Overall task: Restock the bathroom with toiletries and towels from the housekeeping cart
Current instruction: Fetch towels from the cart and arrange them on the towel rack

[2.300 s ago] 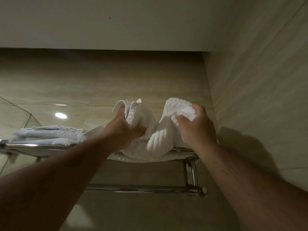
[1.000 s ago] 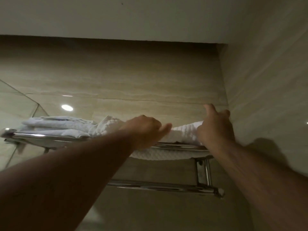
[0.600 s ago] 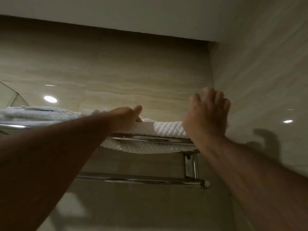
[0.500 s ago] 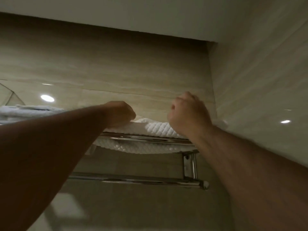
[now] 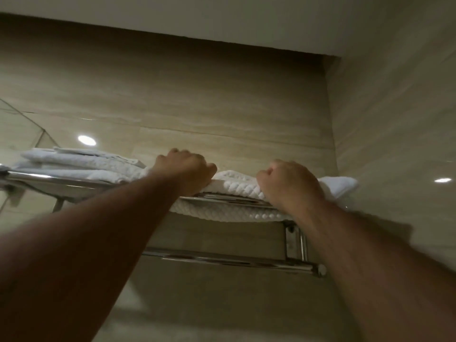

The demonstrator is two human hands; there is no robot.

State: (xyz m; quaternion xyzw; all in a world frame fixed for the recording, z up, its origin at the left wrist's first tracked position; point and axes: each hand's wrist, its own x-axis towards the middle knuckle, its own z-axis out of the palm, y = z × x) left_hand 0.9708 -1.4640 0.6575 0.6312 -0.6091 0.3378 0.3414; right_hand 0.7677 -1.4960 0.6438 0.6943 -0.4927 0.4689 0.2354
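The person reaches up with both arms to the chrome towel rack (image 5: 74, 181). The left hand (image 5: 187, 169) and right hand (image 5: 288, 183) rest knuckles-up on the textured white towel (image 5: 237, 186), fingers curled into loose fists. Whether they pinch cloth cannot be told. The towel lies flat under them on the shelf, probably pressed down to settle it beside the folded towels (image 5: 74, 161) left of the left fingers.
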